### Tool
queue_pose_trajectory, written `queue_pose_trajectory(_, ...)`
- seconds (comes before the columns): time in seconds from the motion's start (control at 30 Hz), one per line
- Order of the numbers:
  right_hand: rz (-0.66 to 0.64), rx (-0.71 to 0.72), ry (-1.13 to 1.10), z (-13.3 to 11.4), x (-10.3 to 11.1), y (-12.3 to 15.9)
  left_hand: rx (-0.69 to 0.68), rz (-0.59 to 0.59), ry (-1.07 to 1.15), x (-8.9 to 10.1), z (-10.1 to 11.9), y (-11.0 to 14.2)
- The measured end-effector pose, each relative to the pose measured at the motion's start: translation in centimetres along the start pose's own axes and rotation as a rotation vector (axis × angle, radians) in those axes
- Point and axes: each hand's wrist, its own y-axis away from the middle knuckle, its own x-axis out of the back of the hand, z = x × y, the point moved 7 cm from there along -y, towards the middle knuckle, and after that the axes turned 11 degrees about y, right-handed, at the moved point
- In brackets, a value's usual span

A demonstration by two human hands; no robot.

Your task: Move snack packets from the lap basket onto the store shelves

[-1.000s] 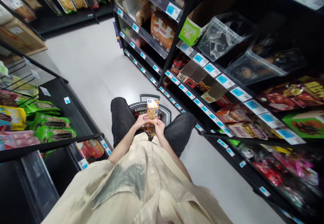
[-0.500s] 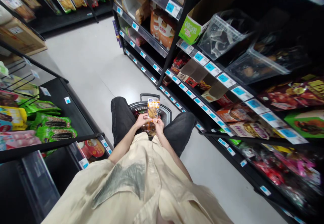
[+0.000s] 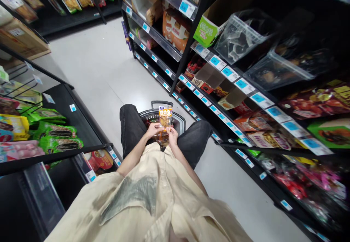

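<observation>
A small orange-and-white snack packet [image 3: 165, 117] with a clear window is held up between my two hands. My left hand [image 3: 153, 129] pinches its lower left edge, and my right hand [image 3: 172, 135] grips its lower right side. Behind and below the packet stands a dark shopping basket [image 3: 179, 122] between my bent knees, its handle [image 3: 162, 103] pointing away from me. More packaged goods show inside the basket, partly hidden by my hands and the packet, too small to name.
On the right, a tall black shelf [image 3: 210, 105] carries boxes, clear plastic bins [image 3: 235, 39] and snack bags. At left a low shelf [image 3: 67, 103] holds green bags [image 3: 58, 138]. A cardboard box [image 3: 24, 39] stands farther back. Grey floor [image 3: 90, 59] runs between the shelves.
The packet has tilted very slightly, so its printed front shows a little more clearly. Both hands keep their hold, and the basket and shelves are as before.
</observation>
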Motion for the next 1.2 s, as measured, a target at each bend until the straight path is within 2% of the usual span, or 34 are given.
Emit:
queue_pose_trajectory(0.3, 0.049, 0.018, -0.004, 0.13, 0.13, -0.13, 0.012, -0.010, -0.011, -0.16, 0.06, 0.07)
queue_pose_trajectory(0.5, 0.037, 0.029, 0.008, 0.19, 0.30, -0.14, 0.006, -0.011, -0.032, -0.06, -0.04, 0.02)
queue_pose_trajectory(0.77, 0.042, -0.019, -0.080, 0.76, 0.23, -0.23, 0.022, 0.006, -0.036, -0.11, -0.05, 0.10)
queue_pose_trajectory(1.0, 0.071, -0.008, -0.203, 0.77, 0.16, -0.28, 0.025, -0.027, 0.003, -0.57, 0.50, 0.24)
queue_pose_trajectory(1.2, 0.083, -0.049, -0.153, 0.86, 0.22, -0.22, 0.021, -0.024, -0.004, -0.45, 0.30, 0.14)
